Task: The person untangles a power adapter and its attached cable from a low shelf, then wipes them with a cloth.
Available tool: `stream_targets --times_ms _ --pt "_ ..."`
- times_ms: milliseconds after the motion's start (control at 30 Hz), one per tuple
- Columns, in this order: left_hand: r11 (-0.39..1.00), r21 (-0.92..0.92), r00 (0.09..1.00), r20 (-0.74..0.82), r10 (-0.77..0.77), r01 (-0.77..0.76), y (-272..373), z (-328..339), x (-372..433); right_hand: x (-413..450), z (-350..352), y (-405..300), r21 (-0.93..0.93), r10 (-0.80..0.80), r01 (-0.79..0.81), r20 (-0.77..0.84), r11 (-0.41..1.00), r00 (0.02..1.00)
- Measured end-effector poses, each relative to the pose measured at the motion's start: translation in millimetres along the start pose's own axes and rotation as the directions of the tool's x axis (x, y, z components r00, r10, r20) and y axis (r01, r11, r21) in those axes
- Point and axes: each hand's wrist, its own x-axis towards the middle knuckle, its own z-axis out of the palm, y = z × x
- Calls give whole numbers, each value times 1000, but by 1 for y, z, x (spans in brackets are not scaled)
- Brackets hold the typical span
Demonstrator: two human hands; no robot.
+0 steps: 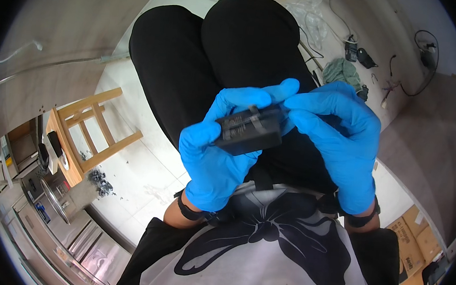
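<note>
My left hand (216,157), in a blue glove, holds a black plastic box (249,132) that looks like a power adapter. The thumb lies at its left end and the fingers go around the far side. Writing marks its upper face, and a narrow dark strap (257,118) crosses it; motion blurs both. At the box's right end are the bent thumb and forefinger of my right hand (333,130), also gloved in blue. Whether those fingertips pinch something there is hidden. Both hands are above my lap (252,44), in black trousers.
A wooden stool (100,132) lies on its side at left, near dark debris (101,182) on the floor. At upper right are black adapters (351,48), a green cloth (341,72), clear plastic (312,18) and loose cables (434,78). Cardboard boxes (409,241) sit at lower right.
</note>
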Motion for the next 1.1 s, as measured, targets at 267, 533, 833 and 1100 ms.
stream_targets --times_ms 267,533,833,1100 --pt "985 -146 973 -222 60 -94 -6 13 15 -10 20 9 -267 -264 263 32 927 964" --pt "922 316 964 -71 257 -223 -12 8 17 -21 31 25 22 10 -10 -28 1000 1000" --pt "869 451 976 20 218 -203 -10 5 10 -10 18 21 81 -11 6 61 997 998" --pt "615 725 884 -19 466 -309 -12 4 16 -6 12 2 -332 28 46 216 942 976"
